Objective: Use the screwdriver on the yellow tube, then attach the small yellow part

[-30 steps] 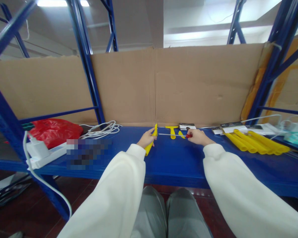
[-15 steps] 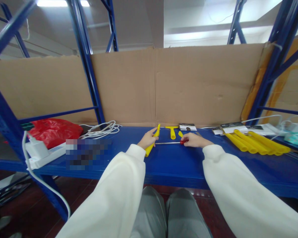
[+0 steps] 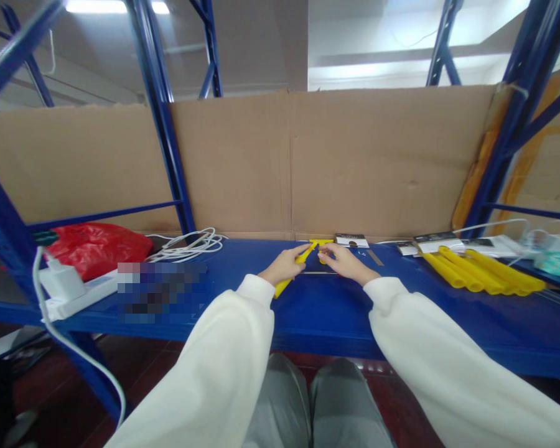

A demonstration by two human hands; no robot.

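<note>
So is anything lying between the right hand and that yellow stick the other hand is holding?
Nothing visible does. The left hand grips the long yellow plastic stick, and the right hand sits just beside its upper tip with only bare blue metal shelf near them. Whether the right hand touches the stick is unclear.

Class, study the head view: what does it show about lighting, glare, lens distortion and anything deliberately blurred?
Head view: a bright ceiling light glares at the top left; wide-angle bending curves the blue shelf posts; a pixelated patch hides something on the shelf; the left hand and right hand are evenly lit and sharp.
</note>
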